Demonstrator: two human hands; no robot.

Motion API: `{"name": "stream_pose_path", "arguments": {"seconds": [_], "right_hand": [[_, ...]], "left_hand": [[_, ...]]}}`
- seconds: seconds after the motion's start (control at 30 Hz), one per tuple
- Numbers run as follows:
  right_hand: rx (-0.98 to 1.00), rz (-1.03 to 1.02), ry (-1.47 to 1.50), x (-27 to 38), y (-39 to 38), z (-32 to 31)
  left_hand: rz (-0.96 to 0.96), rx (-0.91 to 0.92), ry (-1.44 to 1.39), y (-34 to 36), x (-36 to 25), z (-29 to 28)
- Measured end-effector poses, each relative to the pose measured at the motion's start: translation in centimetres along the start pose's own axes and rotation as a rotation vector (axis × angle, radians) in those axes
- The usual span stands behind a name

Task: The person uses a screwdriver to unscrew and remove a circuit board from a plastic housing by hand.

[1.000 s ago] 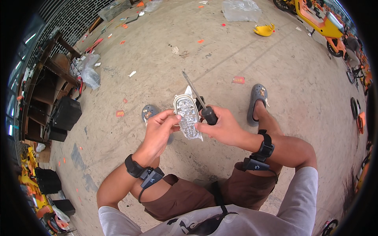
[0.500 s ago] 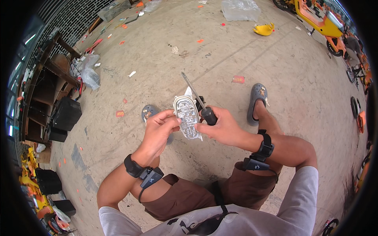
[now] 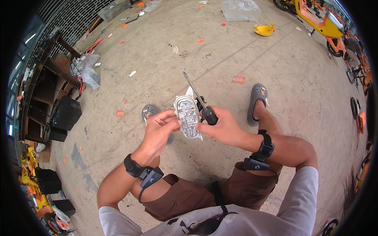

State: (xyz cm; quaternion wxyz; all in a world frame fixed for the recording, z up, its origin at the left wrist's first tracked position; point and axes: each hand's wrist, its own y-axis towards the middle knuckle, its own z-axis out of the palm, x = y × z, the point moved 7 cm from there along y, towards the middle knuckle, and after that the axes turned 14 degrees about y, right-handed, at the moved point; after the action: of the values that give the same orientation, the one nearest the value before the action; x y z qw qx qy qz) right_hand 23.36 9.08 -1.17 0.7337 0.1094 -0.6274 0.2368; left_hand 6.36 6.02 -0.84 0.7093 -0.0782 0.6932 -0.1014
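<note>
Between my hands, above the floor and in front of my knees, is an oval electronic module (image 3: 188,114) with a pale rim and a silvery, bumpy inner face turned up. My left hand (image 3: 160,128) grips its left edge, thumb on the rim. With its thumb on the lower right of the module, my right hand (image 3: 223,128) also holds a screwdriver (image 3: 209,115) by its black handle. The long metal shaft points away and to the left, over the module's far right side. A black part at that side is mostly hidden behind the shaft.
My grey clogs (image 3: 258,100) rest on the concrete floor (image 3: 212,59). A yellow plastic piece (image 3: 264,29) and a clear plastic bag (image 3: 241,10) lie farther off. Wooden shelving (image 3: 55,82) and a black box (image 3: 66,113) stand left; a yellow scooter (image 3: 321,21) stands far right.
The module and screwdriver have shifted very slightly to the right. Both hands keep the same grip.
</note>
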Motion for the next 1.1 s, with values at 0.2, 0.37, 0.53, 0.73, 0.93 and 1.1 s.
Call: {"name": "stream_pose_path", "arguments": {"seconds": [0.2, 0.37, 0.53, 0.73, 0.93, 1.1], "right_hand": [[0.005, 0.018, 0.015, -0.12, 0.01, -0.01], [0.007, 0.013, 0.010, -0.23, 0.06, -0.03], [0.001, 0.019, 0.020, -0.34, 0.11, -0.08], [0.013, 0.028, 0.047, -0.39, 0.14, 0.12], [0.009, 0.026, 0.066, -0.57, 0.20, -0.07], [0.009, 0.049, 0.090, -0.58, 0.15, 0.09]], "left_hand": [[-0.013, 0.012, 0.020, -0.13, -0.24, 0.15], [-0.017, 0.023, 0.018, -0.14, -0.28, 0.24], [-0.010, 0.051, 0.019, -0.09, -0.36, 0.45], [-0.002, 0.077, 0.029, -0.09, -0.15, 0.20], [0.033, 0.098, 0.002, 0.10, -0.14, 0.54], [0.024, 0.110, 0.002, -0.02, -0.23, 0.57]]}}
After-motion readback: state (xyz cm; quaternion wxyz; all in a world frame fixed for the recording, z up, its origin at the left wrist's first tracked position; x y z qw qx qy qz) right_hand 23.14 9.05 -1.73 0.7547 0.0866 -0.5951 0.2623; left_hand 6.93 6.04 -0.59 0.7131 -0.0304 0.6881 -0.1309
